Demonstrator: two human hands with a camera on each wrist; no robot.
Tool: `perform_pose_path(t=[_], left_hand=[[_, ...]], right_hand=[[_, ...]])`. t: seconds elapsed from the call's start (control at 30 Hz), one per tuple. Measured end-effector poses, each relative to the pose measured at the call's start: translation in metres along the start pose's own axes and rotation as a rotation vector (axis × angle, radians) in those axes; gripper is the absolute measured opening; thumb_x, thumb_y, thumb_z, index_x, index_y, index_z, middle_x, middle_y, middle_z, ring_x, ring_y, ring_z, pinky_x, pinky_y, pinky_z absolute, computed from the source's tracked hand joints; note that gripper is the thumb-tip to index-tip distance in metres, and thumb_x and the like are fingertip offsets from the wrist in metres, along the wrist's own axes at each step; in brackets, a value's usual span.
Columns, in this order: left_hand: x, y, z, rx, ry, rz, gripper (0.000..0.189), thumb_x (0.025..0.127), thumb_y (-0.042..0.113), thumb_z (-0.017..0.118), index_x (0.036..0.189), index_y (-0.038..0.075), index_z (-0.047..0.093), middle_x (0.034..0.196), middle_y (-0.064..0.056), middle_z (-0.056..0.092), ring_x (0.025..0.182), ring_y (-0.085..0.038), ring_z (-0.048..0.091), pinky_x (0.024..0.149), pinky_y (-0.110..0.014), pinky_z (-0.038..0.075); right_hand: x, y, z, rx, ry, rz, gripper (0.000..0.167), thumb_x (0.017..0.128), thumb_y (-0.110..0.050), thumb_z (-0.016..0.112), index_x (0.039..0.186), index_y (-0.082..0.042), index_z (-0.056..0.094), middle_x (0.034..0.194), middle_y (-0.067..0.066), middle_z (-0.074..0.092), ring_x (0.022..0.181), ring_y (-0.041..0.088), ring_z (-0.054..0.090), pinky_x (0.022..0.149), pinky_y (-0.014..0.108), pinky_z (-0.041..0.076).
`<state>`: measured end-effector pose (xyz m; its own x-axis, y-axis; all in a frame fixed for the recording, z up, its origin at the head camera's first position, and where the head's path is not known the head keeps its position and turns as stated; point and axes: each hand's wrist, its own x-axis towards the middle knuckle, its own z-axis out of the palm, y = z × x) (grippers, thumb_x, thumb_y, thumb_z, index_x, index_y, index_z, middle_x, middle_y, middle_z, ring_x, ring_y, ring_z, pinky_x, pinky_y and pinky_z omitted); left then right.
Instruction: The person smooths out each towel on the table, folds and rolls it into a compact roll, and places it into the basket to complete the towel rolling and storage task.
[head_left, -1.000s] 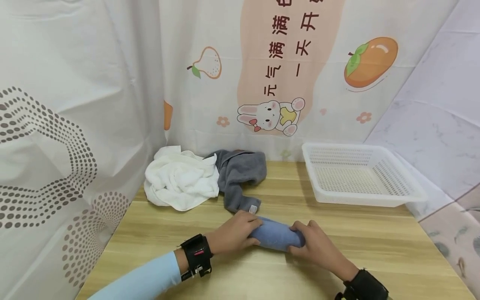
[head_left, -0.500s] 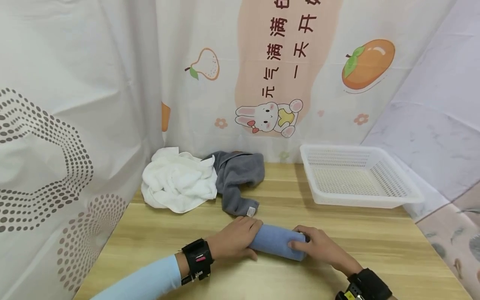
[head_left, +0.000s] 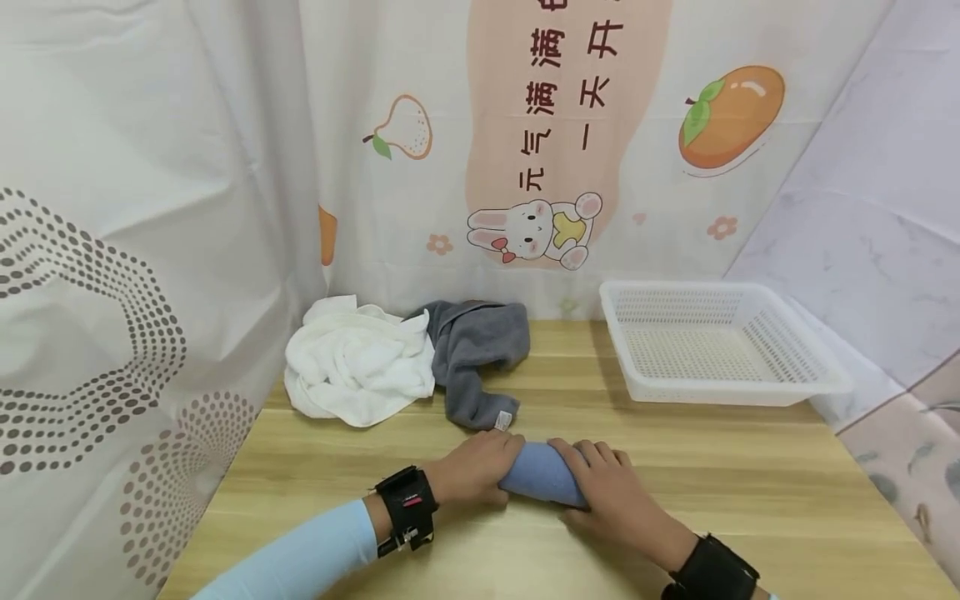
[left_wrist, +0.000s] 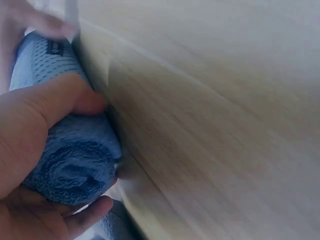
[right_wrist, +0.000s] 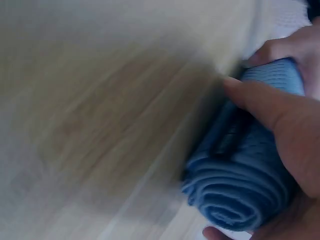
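A blue towel (head_left: 542, 475), rolled into a tight cylinder, lies across the near middle of the table between both hands. My left hand (head_left: 477, 468) grips its left end, with the thumb over the near side and fingers round the far side. In the left wrist view the spiral end of the towel (left_wrist: 75, 172) shows between thumb and fingers. My right hand (head_left: 611, 492) holds the right part of the roll, fingers draped over the top. The right wrist view shows the layered right end of the towel (right_wrist: 232, 200) beyond the thumb.
A crumpled white towel (head_left: 360, 358) and a bunched grey towel (head_left: 480, 346) lie side by side at the back left of the wooden table (head_left: 360, 483). At the back right stands a white perforated plastic basket (head_left: 720, 390). Printed curtains (head_left: 390, 67) hang behind.
My right hand has shifted from the towel's right end to over its top, covering more of it. The left hand stays at the left end. The other towels and the basket have not moved.
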<state>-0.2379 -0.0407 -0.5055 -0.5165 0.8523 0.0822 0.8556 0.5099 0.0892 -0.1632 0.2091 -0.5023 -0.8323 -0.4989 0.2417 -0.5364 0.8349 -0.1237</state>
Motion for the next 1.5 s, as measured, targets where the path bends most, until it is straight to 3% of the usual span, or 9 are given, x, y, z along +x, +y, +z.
perform_pose_path(t=[0.13, 0.27, 0.43, 0.63, 0.73, 0.87, 1.13, 1.33, 1.5], left_hand=[[0.000, 0.004, 0.000, -0.038, -0.024, -0.042, 0.065, 0.071, 0.025, 0.093, 0.122, 0.009, 0.055, 0.107, -0.002, 0.063, 0.100, -0.016, 0.060, 0.085, -0.033, 0.052], [-0.002, 0.003, 0.002, -0.063, -0.020, -0.056, 0.067, 0.069, 0.017, 0.092, 0.124, 0.009, 0.055, 0.107, -0.002, 0.061, 0.099, -0.016, 0.059, 0.086, -0.032, 0.052], [0.000, 0.000, 0.000, -0.091, 0.005, -0.060, 0.073, 0.070, 0.010, 0.088, 0.133, 0.007, 0.051, 0.109, -0.006, 0.059, 0.099, -0.018, 0.057, 0.087, -0.031, 0.051], [0.010, 0.014, -0.005, 0.138, 0.001, -0.045, 0.084, 0.083, 0.032, 0.085, 0.150, 0.008, 0.041, 0.123, -0.011, 0.059, 0.114, -0.026, 0.059, 0.092, -0.042, 0.051], [0.012, 0.014, -0.003, 0.187, 0.013, -0.021, 0.081, 0.086, 0.045, 0.081, 0.149, 0.009, 0.044, 0.125, -0.008, 0.059, 0.113, -0.022, 0.060, 0.089, -0.041, 0.051], [0.012, 0.006, 0.000, 0.109, 0.004, -0.035, 0.079, 0.084, 0.048, 0.083, 0.144, 0.011, 0.048, 0.120, -0.003, 0.060, 0.107, -0.017, 0.060, 0.085, -0.035, 0.052], [0.014, -0.001, 0.003, -0.061, 0.014, -0.006, 0.077, 0.081, 0.039, 0.086, 0.141, 0.010, 0.049, 0.116, -0.005, 0.059, 0.102, -0.015, 0.058, 0.089, -0.031, 0.051], [0.006, -0.009, 0.002, -0.181, 0.003, 0.018, 0.081, 0.078, 0.028, 0.089, 0.144, 0.010, 0.046, 0.118, -0.004, 0.057, 0.103, -0.012, 0.056, 0.089, -0.026, 0.049], [-0.001, -0.013, 0.000, -0.269, -0.006, -0.014, 0.085, 0.077, 0.020, 0.090, 0.147, 0.011, 0.043, 0.127, -0.006, 0.057, 0.111, -0.012, 0.057, 0.094, -0.025, 0.049]], right_hand=[[0.002, 0.005, 0.007, 0.029, 0.026, -0.003, 0.090, 0.070, -0.039, 0.095, 0.141, -0.004, 0.052, 0.106, 0.012, 0.063, 0.098, 0.031, 0.063, 0.077, 0.051, 0.053], [0.004, 0.010, 0.010, 0.103, -0.023, 0.029, 0.089, 0.067, -0.028, 0.094, 0.141, -0.002, 0.051, 0.109, 0.013, 0.064, 0.100, 0.029, 0.063, 0.083, 0.050, 0.054], [0.010, 0.017, 0.011, 0.117, -0.036, 0.044, 0.093, 0.061, -0.023, 0.093, 0.141, -0.003, 0.050, 0.110, 0.014, 0.064, 0.098, 0.028, 0.064, 0.084, 0.049, 0.055], [0.013, 0.024, 0.009, 0.163, -0.089, 0.076, 0.094, 0.061, -0.022, 0.093, 0.142, -0.002, 0.050, 0.117, 0.018, 0.064, 0.104, 0.034, 0.065, 0.086, 0.053, 0.054], [0.016, 0.024, 0.008, 0.166, -0.121, 0.075, 0.094, 0.062, -0.024, 0.094, 0.141, -0.001, 0.049, 0.121, 0.019, 0.062, 0.108, 0.034, 0.062, 0.089, 0.054, 0.053], [0.019, 0.020, 0.006, 0.093, -0.137, 0.033, 0.093, 0.067, -0.032, 0.092, 0.143, 0.000, 0.048, 0.121, 0.017, 0.058, 0.110, 0.035, 0.059, 0.089, 0.055, 0.051], [0.021, 0.016, 0.001, -0.056, -0.074, -0.045, 0.088, 0.074, -0.044, 0.089, 0.143, -0.005, 0.051, 0.120, 0.013, 0.059, 0.107, 0.033, 0.059, 0.087, 0.056, 0.049], [0.021, 0.014, 0.004, 0.048, -0.102, 0.009, 0.087, 0.071, -0.037, 0.091, 0.139, 0.000, 0.052, 0.113, 0.016, 0.066, 0.099, 0.032, 0.067, 0.082, 0.049, 0.056], [0.024, 0.015, 0.003, 0.117, -0.124, 0.044, 0.089, 0.067, -0.033, 0.093, 0.140, -0.004, 0.052, 0.113, 0.013, 0.067, 0.098, 0.028, 0.067, 0.081, 0.048, 0.056]])
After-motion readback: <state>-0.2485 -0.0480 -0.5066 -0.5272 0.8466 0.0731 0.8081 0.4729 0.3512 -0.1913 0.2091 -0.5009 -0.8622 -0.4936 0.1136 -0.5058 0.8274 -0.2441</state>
